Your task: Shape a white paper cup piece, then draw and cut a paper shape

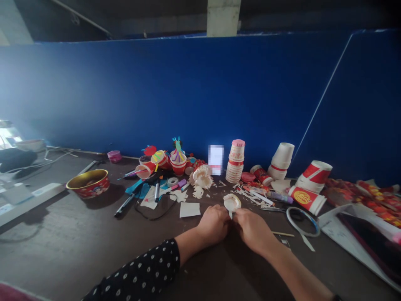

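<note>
Side by side above the dark table are my left hand (pixel 214 224) and my right hand (pixel 252 229), both with curled fingers. A small white cut paper cup piece (pixel 232 202), with an uneven rim, is pinched between them at the fingertips. A narrow white strip of it hangs down where the hands meet. My fingers partly hide its lower edge. Just left of it lies a flat white paper square (pixel 189 210). Thin paper scraps (pixel 250 195) are scattered behind and to the right. A frilly cream paper shape (pixel 202 177) sits farther back.
A tall stack of paper cups (pixel 235 163) stands at the back; more white cups (pixel 282 159) are to its right. A roll of tape (pixel 303 221) lies at right, near a dark tablet (pixel 369 242). At left are a red-and-gold bowl (pixel 90 191) and a power strip (pixel 31 202).
</note>
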The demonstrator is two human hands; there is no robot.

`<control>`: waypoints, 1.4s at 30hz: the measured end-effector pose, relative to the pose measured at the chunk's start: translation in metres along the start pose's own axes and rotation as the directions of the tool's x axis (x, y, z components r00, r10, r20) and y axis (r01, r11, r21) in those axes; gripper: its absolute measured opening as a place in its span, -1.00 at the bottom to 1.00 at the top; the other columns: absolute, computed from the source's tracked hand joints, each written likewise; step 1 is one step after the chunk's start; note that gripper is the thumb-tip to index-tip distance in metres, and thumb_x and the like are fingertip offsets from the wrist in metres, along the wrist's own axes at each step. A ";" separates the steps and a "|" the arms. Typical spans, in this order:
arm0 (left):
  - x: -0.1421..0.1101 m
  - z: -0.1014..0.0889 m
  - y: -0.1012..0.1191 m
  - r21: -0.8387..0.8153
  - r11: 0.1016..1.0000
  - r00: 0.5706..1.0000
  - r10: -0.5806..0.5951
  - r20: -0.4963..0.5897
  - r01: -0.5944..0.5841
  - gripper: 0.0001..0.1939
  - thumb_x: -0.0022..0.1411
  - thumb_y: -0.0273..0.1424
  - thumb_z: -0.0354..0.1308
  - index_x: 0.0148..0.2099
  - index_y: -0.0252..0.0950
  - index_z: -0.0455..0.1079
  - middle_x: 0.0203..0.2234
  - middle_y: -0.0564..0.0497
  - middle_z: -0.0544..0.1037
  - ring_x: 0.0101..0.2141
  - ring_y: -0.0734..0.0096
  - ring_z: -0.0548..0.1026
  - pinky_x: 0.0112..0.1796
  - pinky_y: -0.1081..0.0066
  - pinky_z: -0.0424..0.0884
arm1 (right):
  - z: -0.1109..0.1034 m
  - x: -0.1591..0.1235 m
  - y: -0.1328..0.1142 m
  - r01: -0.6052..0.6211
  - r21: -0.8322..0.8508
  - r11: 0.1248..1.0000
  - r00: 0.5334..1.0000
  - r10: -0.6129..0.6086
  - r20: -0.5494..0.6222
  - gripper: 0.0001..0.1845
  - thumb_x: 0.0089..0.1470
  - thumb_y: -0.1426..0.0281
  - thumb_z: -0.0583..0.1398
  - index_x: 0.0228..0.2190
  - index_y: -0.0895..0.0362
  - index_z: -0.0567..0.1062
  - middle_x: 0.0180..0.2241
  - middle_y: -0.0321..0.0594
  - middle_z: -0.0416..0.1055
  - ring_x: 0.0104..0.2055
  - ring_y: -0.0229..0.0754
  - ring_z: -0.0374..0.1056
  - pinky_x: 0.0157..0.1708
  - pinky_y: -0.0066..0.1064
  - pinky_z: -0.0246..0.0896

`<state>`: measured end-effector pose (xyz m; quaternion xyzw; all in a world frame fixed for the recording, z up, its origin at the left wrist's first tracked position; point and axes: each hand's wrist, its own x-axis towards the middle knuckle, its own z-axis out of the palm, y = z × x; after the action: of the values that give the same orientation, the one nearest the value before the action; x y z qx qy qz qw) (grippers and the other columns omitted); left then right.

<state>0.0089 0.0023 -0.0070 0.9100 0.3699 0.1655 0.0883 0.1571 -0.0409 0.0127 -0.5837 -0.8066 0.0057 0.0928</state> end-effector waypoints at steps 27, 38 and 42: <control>-0.002 0.000 0.003 -0.053 0.993 0.995 -0.100 0.020 0.101 -0.80 -0.02 -0.48 -0.01 -0.41 -0.27 0.45 -0.41 -0.04 0.50 -0.31 0.29 0.38 -0.26 0.37 0.29 | -0.005 -0.001 -0.005 -0.072 -0.022 0.997 0.994 0.073 0.075 -0.78 -0.06 0.57 0.03 -0.45 0.17 0.46 -0.37 -0.12 0.45 -0.31 -0.19 0.36 -0.39 -0.46 0.04; 0.002 -0.005 0.011 -0.022 0.964 0.962 -0.264 0.062 0.266 -0.76 -0.06 -0.49 0.01 -0.40 -0.21 0.49 -0.43 -0.02 0.54 -0.27 0.22 0.39 -0.24 0.31 0.29 | -0.012 0.000 -0.022 -0.097 -0.156 0.983 0.984 0.118 0.133 -0.68 0.05 0.55 -0.04 -0.39 0.20 0.51 -0.39 -0.03 0.51 -0.34 -0.09 0.43 -0.43 -0.43 0.13; 0.003 -0.002 0.009 -0.049 0.951 0.951 -0.304 0.055 0.307 -0.77 -0.06 -0.47 0.02 -0.40 -0.19 0.50 -0.42 0.02 0.54 -0.28 0.27 0.41 -0.22 0.34 0.30 | -0.020 -0.003 -0.024 -0.078 -0.151 0.985 0.981 0.103 0.166 -0.66 0.05 0.58 -0.06 -0.37 0.22 0.51 -0.37 0.01 0.51 -0.31 -0.06 0.43 -0.40 -0.42 0.15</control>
<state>0.0160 -0.0015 -0.0023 0.8426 0.4991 0.1388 0.1475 0.1386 -0.0534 0.0346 -0.6224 -0.7825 0.0024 -0.0202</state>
